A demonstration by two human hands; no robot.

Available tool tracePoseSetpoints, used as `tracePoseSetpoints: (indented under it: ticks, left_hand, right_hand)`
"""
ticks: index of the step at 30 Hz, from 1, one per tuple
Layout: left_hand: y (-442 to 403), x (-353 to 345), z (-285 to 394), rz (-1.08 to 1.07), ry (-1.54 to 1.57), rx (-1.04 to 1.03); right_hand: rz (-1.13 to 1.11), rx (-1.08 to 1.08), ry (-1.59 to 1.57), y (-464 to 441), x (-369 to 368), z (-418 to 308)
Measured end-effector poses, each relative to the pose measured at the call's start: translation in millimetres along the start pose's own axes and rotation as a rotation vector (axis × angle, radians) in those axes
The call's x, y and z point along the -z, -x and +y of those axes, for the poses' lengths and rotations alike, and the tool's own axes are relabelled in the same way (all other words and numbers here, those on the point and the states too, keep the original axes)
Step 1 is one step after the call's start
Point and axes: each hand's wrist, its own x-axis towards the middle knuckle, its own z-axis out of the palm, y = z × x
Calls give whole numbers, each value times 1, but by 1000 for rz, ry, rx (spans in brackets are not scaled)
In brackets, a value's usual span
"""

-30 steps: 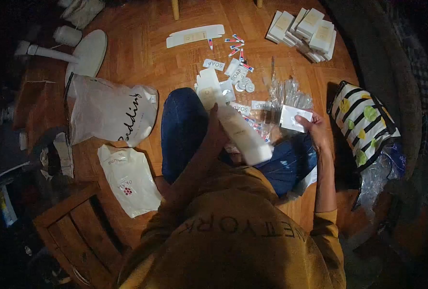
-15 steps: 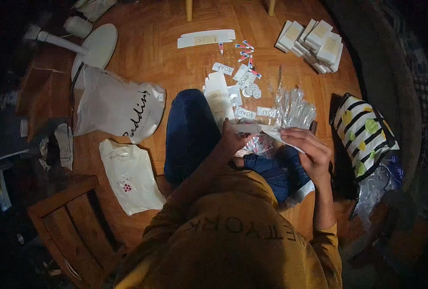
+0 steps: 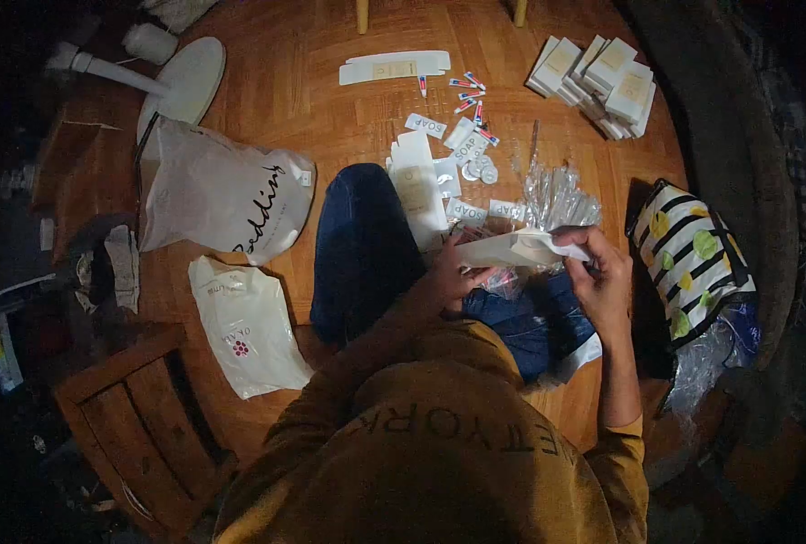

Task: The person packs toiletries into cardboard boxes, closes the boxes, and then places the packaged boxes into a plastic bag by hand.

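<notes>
Above my lap I hold a small white carton point(image 3: 502, 249) lengthwise between both hands. My left hand point(image 3: 450, 279) grips its left end with fingers closed around it. At the other end, my right hand point(image 3: 600, 276) pinches a flap between thumb and fingers. Flattened white cartons point(image 3: 416, 192) lie by my knee. Beyond my hands are SOAP packets point(image 3: 466, 212), round silver-white discs point(image 3: 482, 170) and several small toothpaste tubes point(image 3: 465, 96). Clear plastic wrappers point(image 3: 561, 199) are heaped behind the carton.
Finished-looking white boxes point(image 3: 593, 82) are piled at the far right. Another flat carton point(image 3: 394, 68) lies far ahead. To the left are a Bedding bag point(image 3: 231, 199) and a white plastic bag point(image 3: 249, 331); a striped bag point(image 3: 693, 249) stands on the right.
The carton has turned so its long side and open right end show more. My right hand has shifted slightly right, its fingers now pinching the end flap.
</notes>
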Motion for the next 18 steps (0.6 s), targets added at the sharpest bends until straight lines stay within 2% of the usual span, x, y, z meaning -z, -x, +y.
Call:
tracePoseSetpoints:
  ticks: [1,2,3,6,8,9,11,13,14,16,18]
  left_hand:
    - [3,3,8,-29,-194,-71]
    - [7,6,16,-45,-386,-149]
    - [7,13,24,-92,-307,-76]
    - [0,31,51,-238,-64,141]
    - [2,25,61,-292,17,219]
    - [7,19,65,-453,207,305]
    - [21,1,93,-606,394,384]
    - [35,-27,133,-890,533,232]
    - [27,-25,115,-857,361,271]
    - [28,-25,111,-861,455,281]
    - [25,-26,106,-858,545,287]
  right_hand:
    - [-25,-75,-29,-2,1,1]
    - [-9,-30,-21,-4,3,5]
    - [-7,-31,-23,-5,5,7]
    - [-69,-228,-343,-12,20,-3]
    - [-124,-289,-331,-18,26,-8]
    - [-190,-344,-321,-21,26,-8]
    - [-229,-304,-311,-27,23,-6]
    - [-296,-257,-248,-30,23,-2]
    - [-290,-262,-246,-34,29,-4]
    - [-433,24,148,-43,44,-9]
    - [-478,88,173,-50,40,-7]
